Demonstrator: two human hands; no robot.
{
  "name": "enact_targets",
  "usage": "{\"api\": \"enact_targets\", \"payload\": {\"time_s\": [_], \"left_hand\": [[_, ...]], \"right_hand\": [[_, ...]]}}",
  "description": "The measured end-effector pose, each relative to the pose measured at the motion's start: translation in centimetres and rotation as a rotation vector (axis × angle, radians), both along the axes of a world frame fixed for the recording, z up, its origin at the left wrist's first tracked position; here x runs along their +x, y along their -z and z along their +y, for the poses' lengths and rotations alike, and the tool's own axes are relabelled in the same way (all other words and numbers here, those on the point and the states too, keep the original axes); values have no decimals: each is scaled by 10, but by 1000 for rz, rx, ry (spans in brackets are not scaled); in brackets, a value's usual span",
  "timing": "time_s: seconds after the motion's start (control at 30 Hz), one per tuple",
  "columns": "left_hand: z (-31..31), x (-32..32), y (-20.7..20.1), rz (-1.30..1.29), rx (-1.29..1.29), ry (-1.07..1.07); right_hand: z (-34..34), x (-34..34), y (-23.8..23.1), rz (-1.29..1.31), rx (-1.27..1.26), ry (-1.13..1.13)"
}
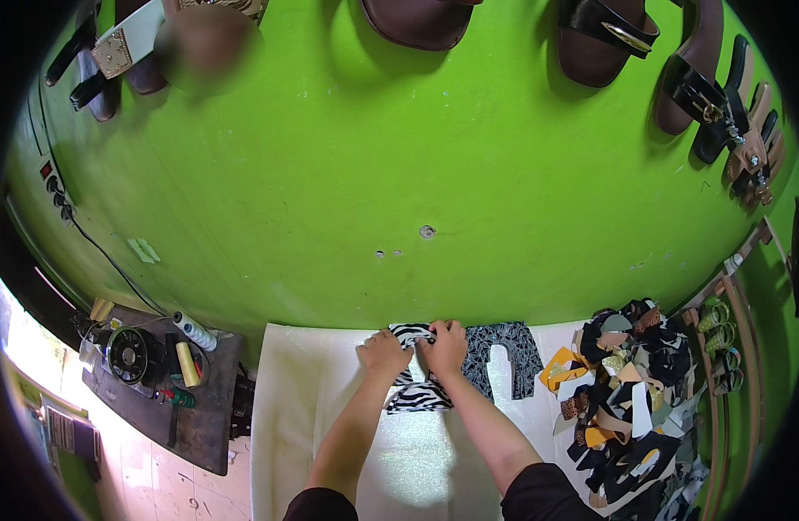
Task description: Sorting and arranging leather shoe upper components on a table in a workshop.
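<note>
A zebra-striped piece of material (pixel 419 398) lies at the far middle of the pale sheet (pixel 330 434), close to the green wall. My left hand (pixel 384 352) is closed on its left side, fingers bent at the edge. On the upper right of the same piece, my right hand (pixel 445 346) pinches with fingers curled down. The striped piece loops around a gap between my hands, and they cover part of it. Just right of my right hand lies a black-and-white line-patterned piece (pixel 524 365), shaped like an arch and flat on the sheet.
A heap of mixed scraps (pixel 629 408) fills the table's right side. On the left, a dark machine table (pixel 217 434) carries a black wheel (pixel 130 354), a white thread cone (pixel 195 332) and a yellowish cone (pixel 188 365). Sandals (pixel 603 39) hang along the green wall (pixel 330 200).
</note>
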State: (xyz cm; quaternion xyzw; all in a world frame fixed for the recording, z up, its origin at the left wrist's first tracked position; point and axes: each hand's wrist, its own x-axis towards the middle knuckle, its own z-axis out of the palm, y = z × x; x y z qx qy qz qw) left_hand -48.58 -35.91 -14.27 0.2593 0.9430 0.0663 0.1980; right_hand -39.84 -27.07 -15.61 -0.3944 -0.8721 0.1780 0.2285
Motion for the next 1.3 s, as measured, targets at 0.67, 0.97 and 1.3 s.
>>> {"api": "enact_targets", "payload": {"time_s": [0.67,0.97,1.3], "left_hand": [[-8,12,11,-59,231,-29],[-92,45,-1,361,772,-108],[-170,274,16,84,542,-52]], "right_hand": [[-4,38,-3,-209,-168,-204],[21,144,-60,260,-198,-240],[-20,394,-13,-121,-263,107]]}}
